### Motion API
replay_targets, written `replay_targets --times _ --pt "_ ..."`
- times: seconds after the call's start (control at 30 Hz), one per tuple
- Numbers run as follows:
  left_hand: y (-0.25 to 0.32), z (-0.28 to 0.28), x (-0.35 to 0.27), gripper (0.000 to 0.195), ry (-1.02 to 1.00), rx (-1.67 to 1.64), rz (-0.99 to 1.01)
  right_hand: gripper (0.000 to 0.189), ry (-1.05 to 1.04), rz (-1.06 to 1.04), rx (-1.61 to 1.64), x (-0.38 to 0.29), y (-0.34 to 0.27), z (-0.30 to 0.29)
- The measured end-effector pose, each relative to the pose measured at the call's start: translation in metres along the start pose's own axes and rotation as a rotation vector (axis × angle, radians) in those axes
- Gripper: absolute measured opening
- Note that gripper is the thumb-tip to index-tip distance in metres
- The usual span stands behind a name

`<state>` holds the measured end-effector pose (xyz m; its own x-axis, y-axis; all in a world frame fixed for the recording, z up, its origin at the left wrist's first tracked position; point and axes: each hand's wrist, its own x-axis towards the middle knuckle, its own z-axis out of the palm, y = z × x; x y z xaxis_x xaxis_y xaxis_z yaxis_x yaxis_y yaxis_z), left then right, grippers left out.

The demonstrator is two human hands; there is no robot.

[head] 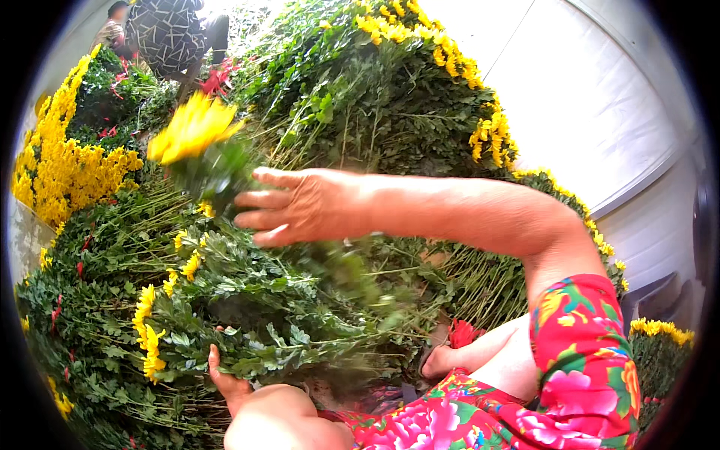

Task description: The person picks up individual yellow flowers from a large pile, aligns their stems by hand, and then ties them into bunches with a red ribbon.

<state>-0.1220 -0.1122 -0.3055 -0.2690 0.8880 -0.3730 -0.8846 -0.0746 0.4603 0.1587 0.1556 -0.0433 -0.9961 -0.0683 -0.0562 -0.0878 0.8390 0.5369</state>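
Note:
My right hand (298,207) reaches across the middle of the view, palm down, against the leaves of a blurred yellow chrysanthemum stem (194,128). Its thumb side is partly hidden, so the exact grip is unclear. Low in the view, my left hand (228,379) cups a bunch of leafy chrysanthemum stems (264,337) from beneath, thumb raised at its side. The bunch lies sideways, its yellow flower heads (149,337) pointing left. Part of my left hand is hidden behind leaves.
Large heaps of cut chrysanthemums (382,101) rise ahead and to the right, with more yellow blooms (73,180) at left. Red ties (216,79) show among the stems. A red bundle of ties (464,333) lies by my foot. Two people (166,34) are at the far upper left.

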Motion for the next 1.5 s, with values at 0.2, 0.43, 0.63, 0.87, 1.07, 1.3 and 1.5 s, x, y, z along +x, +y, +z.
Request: replay_targets --times 0.2,0.43,0.63,0.87,1.07,1.3,1.5 --pt "0.002 -0.009 0.007 0.049 -0.093 0.061 0.04 0.033 0.039 0.909 0.386 -0.074 0.016 0.185" --pt "0.014 0.006 0.028 0.058 -0.126 0.132 0.044 0.08 0.173 2.129 0.595 -0.216 0.124 0.364" --pt "0.014 0.034 0.046 0.068 -0.161 0.139 -0.229 0.02 1.078 1.836 0.821 -0.202 0.104 0.354" --pt "0.015 0.028 0.031 0.073 -0.2 0.102 -0.179 0.036 0.695 0.989 1.004 -0.003 -0.065 0.139" --pt "0.014 0.023 0.021 0.068 -0.244 0.039 -0.127 0.068 0.423 0.845 1.002 0.039 -0.147 0.086" --pt "0.02 0.008 0.013 0.061 -0.087 -0.092 -0.144 0.066 0.338 0.901 1.135 0.076 -0.223 0.068" --pt "0.018 0.016 0.011 0.066 -0.239 -0.049 -0.081 0.063 0.248 0.88 1.185 0.086 -0.262 0.063"
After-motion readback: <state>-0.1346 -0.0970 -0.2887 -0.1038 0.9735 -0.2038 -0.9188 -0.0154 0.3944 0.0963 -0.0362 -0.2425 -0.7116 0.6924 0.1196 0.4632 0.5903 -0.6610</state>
